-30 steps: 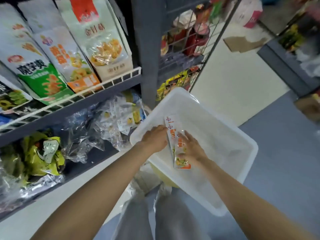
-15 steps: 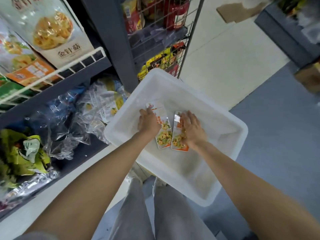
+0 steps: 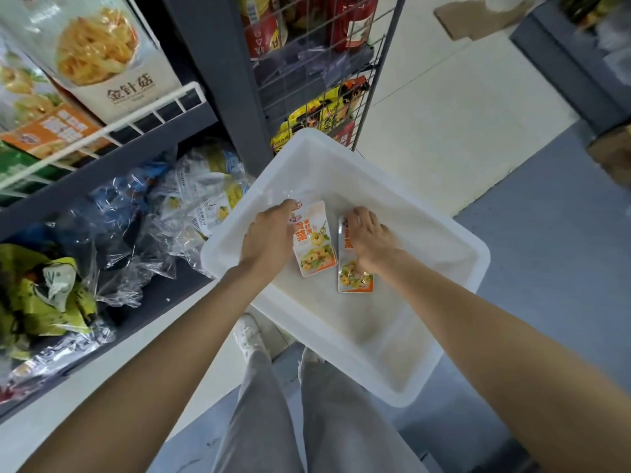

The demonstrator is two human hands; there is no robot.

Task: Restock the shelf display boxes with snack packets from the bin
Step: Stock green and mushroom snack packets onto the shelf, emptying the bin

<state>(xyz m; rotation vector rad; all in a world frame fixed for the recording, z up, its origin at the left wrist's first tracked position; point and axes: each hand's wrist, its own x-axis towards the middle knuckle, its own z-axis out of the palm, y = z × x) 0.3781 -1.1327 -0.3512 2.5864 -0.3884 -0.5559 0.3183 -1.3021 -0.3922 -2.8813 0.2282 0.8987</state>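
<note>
Holding one snack packet each, the left hand (image 3: 269,240) and right hand (image 3: 370,242) curl their fingers on the left packet (image 3: 314,245) and right packet (image 3: 353,276), now split apart, not stacked. Both lie flat in the white bin (image 3: 444,322), long sides pointing away. Nearby, the shelf (image 3: 112,165) holds crinkly bags (image 3: 136,240).

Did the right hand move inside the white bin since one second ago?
Yes, slightly. The right hand was close beside the left hand on one bundle of packets; now it lies apart, toward the bin's right wall, on its own packet.
</note>
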